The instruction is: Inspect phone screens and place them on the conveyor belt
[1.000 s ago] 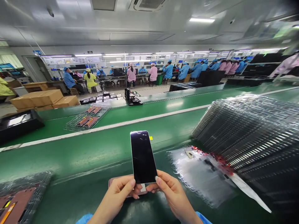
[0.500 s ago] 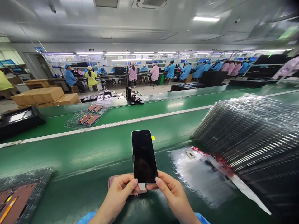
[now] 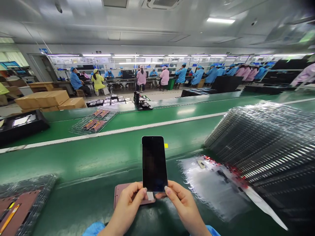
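A dark phone screen panel [image 3: 154, 164] with a thin pale rim stands nearly upright in front of me. My left hand [image 3: 131, 200] pinches its lower left corner between thumb and fingers. At the lower right corner, my right hand [image 3: 179, 201] grips it the same way. Behind and below my left hand, a pinkish-brown flat piece [image 3: 119, 193] lies on the green work surface [image 3: 86, 200], partly hidden by the hand. A small yellow tab [image 3: 166, 145] shows beside the panel's right edge.
Stacked clear trays [image 3: 265, 141] rise at the right, beside a pile of clear plastic film [image 3: 214, 186]. Trays with brown parts lie at the lower left [image 3: 22, 203] and across the white strip [image 3: 95, 122]. A black fixture [image 3: 141, 101] stands beyond; people sit farther back.
The panel has tilted slightly and its top has shifted a little to the right. Both hands keep their hold on its lower corners. The whole view has shifted slightly.
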